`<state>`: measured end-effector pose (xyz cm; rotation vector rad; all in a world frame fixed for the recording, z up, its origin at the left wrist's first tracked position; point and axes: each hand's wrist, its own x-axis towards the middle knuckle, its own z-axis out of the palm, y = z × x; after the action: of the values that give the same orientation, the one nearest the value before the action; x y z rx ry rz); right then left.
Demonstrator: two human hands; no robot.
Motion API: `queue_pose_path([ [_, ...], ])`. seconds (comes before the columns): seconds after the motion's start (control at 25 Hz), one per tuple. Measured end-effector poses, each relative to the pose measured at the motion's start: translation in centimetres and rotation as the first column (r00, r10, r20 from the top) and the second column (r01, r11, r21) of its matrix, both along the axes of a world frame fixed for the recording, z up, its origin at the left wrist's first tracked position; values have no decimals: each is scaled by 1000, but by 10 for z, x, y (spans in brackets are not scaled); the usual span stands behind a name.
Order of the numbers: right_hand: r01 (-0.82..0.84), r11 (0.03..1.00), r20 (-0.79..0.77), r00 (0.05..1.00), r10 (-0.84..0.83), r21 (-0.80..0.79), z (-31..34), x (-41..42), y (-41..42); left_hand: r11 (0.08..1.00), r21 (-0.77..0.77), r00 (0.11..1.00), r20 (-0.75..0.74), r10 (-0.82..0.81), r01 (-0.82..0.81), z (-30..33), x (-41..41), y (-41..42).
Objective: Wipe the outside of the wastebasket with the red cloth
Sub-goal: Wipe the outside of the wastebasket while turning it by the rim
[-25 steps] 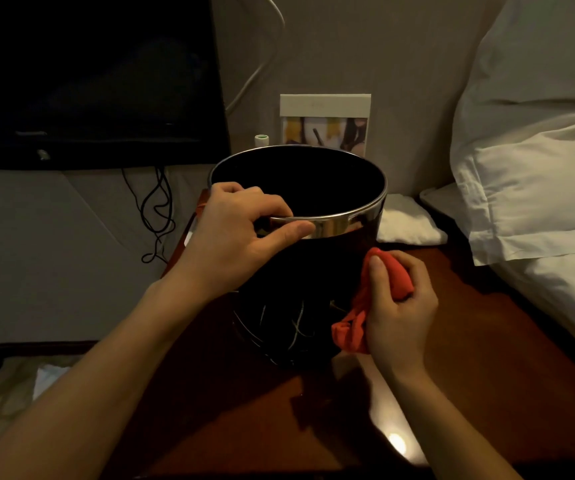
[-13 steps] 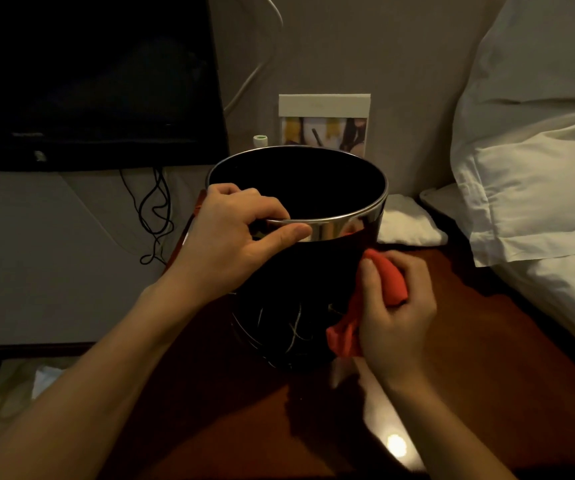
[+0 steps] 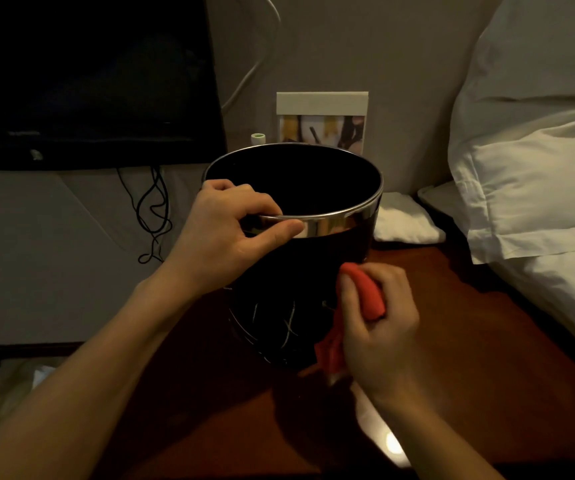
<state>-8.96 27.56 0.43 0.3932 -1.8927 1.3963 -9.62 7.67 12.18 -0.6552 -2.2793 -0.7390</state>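
Note:
A black wastebasket [image 3: 279,289] with a shiny metal rim band stands upright on a dark red-brown wooden table [image 3: 469,341]. My left hand [image 3: 223,230] grips the near left part of the rim, fingers curled over the edge and thumb pressed on the metal band. My right hand [image 3: 379,327] holds a bunched red cloth [image 3: 365,299] against the lower right side of the basket's outer wall. A tail of the cloth hangs down toward the table beside the basket's base.
White pillows [image 3: 538,168] crowd the right side. A small folded white towel [image 3: 407,220] lies behind the basket. A photo card stand [image 3: 322,123] and a small white bottle cap [image 3: 257,138] sit at the wall. A dark TV [image 3: 88,81] with dangling cables [image 3: 152,216] is on the left.
My right hand with the red cloth has shifted slightly left along the basket's lower right side. My left hand keeps its grip on the rim.

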Motion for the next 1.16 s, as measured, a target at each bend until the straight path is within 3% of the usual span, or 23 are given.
queue_pose_path([
  [0.08,-73,994,29,997,70,88,-18,8,-4,999,38,1000,13,-9,8,2,-2,-5],
  [0.2,-80,997,48,996,79,22,-24,12,-2,996,78,998,53,-40,35,9,-1,-12],
  [0.4,16,998,-31,999,-18,-62,-1,7,13,993,-91,997,-21,75,-77,8,9,33],
  [0.48,32,998,-48,998,-35,-62,2,6,16,992,-80,995,-16,97,-98,6,7,43],
  [0.8,32,998,-15,999,-33,-55,-5,8,18,998,1,994,86,-61,61,15,4,-2],
  [1.0,24,998,-40,999,-26,-55,0,7,13,969,-247,1000,8,6,-4,19,-2,20],
  [1.16,14,999,-36,999,-16,-39,0,6,12,967,-245,997,42,-57,66,21,-3,15],
])
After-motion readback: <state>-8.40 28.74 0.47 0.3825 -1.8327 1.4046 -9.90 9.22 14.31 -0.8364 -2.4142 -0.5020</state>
